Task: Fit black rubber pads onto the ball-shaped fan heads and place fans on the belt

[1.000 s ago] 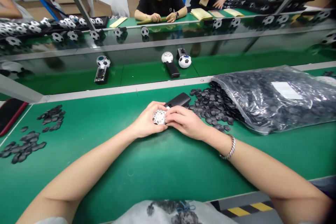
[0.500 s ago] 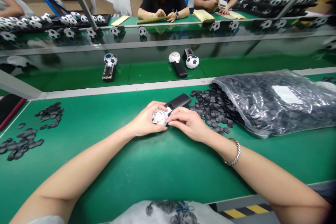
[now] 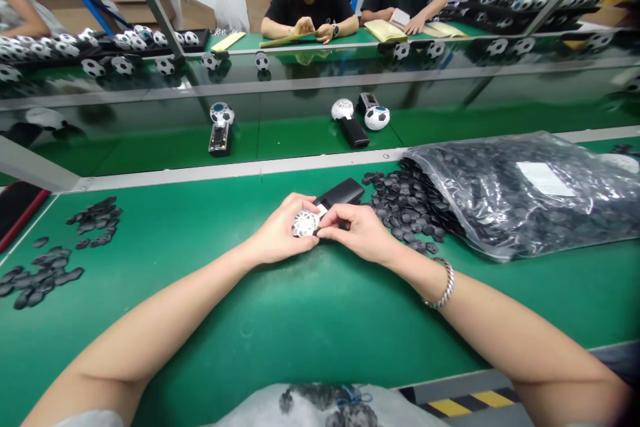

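Observation:
My left hand [image 3: 283,230] is wrapped round the white slotted head [image 3: 304,223] of a handheld fan, shaped like a football. The fan's black handle [image 3: 345,192] points away to the upper right, just above the green bench. My right hand [image 3: 357,230] is closed in a pinch at the right edge of the head, thumb and forefinger together. A dark sliver shows at those fingertips, too small to make out. To the right of this hand lies a heap of small black pieces [image 3: 405,207], spilling from a clear plastic bag [image 3: 505,193].
More black pieces [image 3: 95,220] lie in loose clusters at the left. Beyond the bench's pale rail [image 3: 225,170], a green conveyor [image 3: 285,137] carries several football-headed fans [image 3: 353,127]. Across it, people sit near trays of football-patterned heads [image 3: 50,47]. A slanted metal post [image 3: 35,163] stands at the left.
Fans on the near conveyor have shifted right, while those on the far strip have shifted left. My hands keep nearly the same hold, the right fingertips moving slightly at the head's edge.

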{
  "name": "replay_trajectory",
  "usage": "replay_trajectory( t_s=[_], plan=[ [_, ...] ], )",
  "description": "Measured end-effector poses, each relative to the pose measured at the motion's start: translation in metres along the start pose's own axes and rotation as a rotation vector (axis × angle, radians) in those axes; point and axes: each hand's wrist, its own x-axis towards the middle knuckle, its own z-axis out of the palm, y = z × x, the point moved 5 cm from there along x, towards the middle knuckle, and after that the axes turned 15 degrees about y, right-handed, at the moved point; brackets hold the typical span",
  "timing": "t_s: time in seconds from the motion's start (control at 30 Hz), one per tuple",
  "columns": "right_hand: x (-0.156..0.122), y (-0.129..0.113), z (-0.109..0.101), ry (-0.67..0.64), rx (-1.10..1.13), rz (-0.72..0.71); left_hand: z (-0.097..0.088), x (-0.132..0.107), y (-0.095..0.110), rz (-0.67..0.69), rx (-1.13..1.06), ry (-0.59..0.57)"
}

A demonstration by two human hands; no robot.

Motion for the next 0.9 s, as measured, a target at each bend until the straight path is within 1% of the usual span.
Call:
replay_trajectory(
  t_s=[0.13, 0.3, 0.4, 0.57, 0.7, 0.83, 0.9],
  plan=[
    [0.003, 0.0008, 0.0003, -0.014, -0.022, 0.044, 0.0015, -0.0006, 0.0011, -0.021, -0.009, 0.007],
    [0.007, 0.0013, 0.0, -0.029, -0.024, 0.079, 0.0024, -0.0007, 0.0036, -0.04, 0.006, 0.048],
    [0.0069, 0.0021, 0.0023, -0.048, 0.012, 0.081, 0.0031, -0.0004, 0.0035, -0.041, 0.011, 0.045],
    [0.0045, 0.0028, 0.0035, -0.036, 0.082, 0.069, 0.0022, -0.0003, 0.0009, -0.039, 0.004, 0.041],
    [0.0045, 0.0003, 0.003, -0.041, 0.077, 0.049, 0.0012, -0.0008, 0.0007, -0.047, -0.002, 0.037],
    [0.0047, 0.0031, 0.0043, -0.029, 0.05, 0.096, 0.002, -0.0018, 0.0024, -0.056, 0.006, 0.055],
    [0.0045, 0.0055, 0.0047, -0.031, 0.003, 0.094, 0.0034, -0.0028, 0.0036, -0.054, 0.024, 0.074]
  ],
)
